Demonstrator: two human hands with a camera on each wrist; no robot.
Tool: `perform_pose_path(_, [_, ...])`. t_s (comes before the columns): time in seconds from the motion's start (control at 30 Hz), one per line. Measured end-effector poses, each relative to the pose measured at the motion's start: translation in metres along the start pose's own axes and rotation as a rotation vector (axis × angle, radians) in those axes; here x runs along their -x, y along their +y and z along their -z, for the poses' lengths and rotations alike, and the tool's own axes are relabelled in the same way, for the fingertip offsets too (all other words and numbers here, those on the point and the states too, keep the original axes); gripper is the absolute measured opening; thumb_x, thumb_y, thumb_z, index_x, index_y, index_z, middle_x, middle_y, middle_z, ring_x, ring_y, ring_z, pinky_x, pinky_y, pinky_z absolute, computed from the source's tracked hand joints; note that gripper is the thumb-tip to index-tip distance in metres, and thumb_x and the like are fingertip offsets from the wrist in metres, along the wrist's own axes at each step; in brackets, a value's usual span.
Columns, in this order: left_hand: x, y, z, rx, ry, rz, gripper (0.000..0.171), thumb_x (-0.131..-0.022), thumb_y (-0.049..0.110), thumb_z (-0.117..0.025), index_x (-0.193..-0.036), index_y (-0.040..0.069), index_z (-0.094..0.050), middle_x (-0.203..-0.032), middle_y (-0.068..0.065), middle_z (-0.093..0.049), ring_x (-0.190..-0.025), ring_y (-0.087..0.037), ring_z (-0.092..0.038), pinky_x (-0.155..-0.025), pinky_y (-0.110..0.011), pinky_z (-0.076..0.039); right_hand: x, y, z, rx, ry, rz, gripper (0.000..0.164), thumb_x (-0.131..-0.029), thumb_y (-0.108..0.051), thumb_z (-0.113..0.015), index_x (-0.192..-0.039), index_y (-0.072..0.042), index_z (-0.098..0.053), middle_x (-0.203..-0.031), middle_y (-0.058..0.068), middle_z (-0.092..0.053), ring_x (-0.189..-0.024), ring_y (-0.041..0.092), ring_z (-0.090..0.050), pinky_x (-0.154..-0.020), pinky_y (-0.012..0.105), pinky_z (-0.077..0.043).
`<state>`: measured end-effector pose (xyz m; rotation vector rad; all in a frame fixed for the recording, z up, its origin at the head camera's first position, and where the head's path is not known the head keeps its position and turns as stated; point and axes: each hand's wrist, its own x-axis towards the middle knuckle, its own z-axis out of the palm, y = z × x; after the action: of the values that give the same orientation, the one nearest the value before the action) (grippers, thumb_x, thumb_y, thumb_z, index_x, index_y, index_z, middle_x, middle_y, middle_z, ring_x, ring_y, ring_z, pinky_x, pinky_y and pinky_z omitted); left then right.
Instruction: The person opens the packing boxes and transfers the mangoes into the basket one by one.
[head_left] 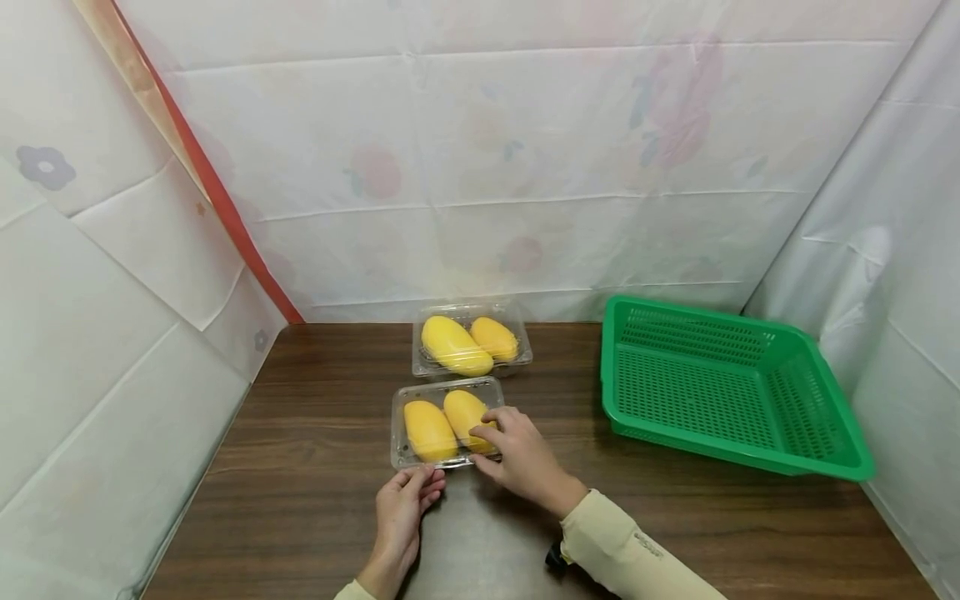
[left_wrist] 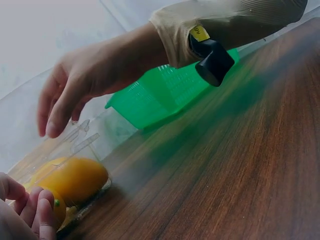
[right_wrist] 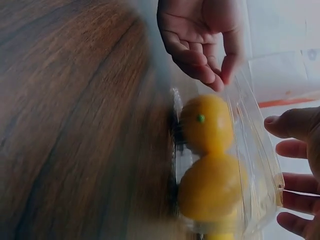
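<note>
Near box (head_left: pixel 397 433): one, clear plastic, set mid-table (head_left: pixel 300 442) at twelve o'clock before the person. Two mangoes (head_left: pixel 429 431) are held inside, side by side. The long axis is laid roughly from nine to three o'clock, the three o'clock end being turned slightly farther off. Whether the lid is fastened cannot be told.

Left hand (head_left: pixel 405 508): placed at the six o'clock edge of the box. Thumb and fingertips are brought together there; the edge appears to be pinched, though the hold is partly blurred. From this hand the middle of the box is found at one o'clock.

Right hand (head_left: pixel 523 457): placed over the four o'clock corner. Fingers are spread and lightly bent, with nothing gripped; whether the lid is touched by the fingertips cannot be told. From this hand the middle of the box is found at ten o'clock.

Key relation: the long axis is approached near its end by the right hand and from its long side by the left; the right is judged the nearer to the middle.

Far box (head_left: pixel 517 315): one, clear, placed just beyond, between twelve and one o'clock from the first. Two further mangoes (head_left: pixel 456 346) are contained.

Basket (head_left: pixel 611 367): one, green, perforated, stationed near three o'clock, well apart from both boxes.
</note>
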<state>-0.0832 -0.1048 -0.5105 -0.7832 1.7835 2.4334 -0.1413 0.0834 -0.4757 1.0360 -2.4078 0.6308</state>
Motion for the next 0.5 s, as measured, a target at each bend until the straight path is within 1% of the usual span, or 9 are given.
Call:
perform_pose_path(0.2, [0.001,-0.001,0.0,0.002,-0.015,0.005,0.011,-0.095,0.006,-0.056,-0.091,0.003,-0.065,-0.076,0.002,-0.07,-0.07,-0.008,-0.068,-0.064,-0.019,-0.056,-0.008,-0.006,-0.005,0.052,-0.031,0.082,0.03,-0.078,-0.03,-0.08,-0.104,-0.016,-0.071,-0.108,0.006,-0.064,-0.103,0.021,-0.06,-0.094,0.042,-0.051])
perform_pose_path(0.37, [0.002,-0.003,-0.001,0.007,-0.027,0.007,0.012,-0.095,0.005,-0.055,-0.089,0.004,-0.066,-0.074,0.003,-0.07,-0.068,-0.007,-0.067,-0.063,-0.018,-0.055,-0.012,-0.01,-0.01,0.076,-0.058,0.147,0.031,-0.079,-0.031,-0.079,-0.106,-0.017,-0.07,-0.108,0.005,-0.064,-0.104,0.02,-0.06,-0.092,0.04,-0.052])
perform_pose_path(0.5, [0.002,-0.005,-0.002,0.0,-0.033,0.003,0.01,-0.094,0.005,-0.057,-0.091,0.002,-0.065,-0.073,0.002,-0.069,-0.067,-0.007,-0.067,-0.062,-0.018,-0.055,-0.013,-0.011,-0.013,0.105,-0.077,0.164,0.031,-0.079,-0.032,-0.079,-0.106,-0.019,-0.07,-0.109,0.004,-0.063,-0.105,0.02,-0.059,-0.09,0.039,-0.053])
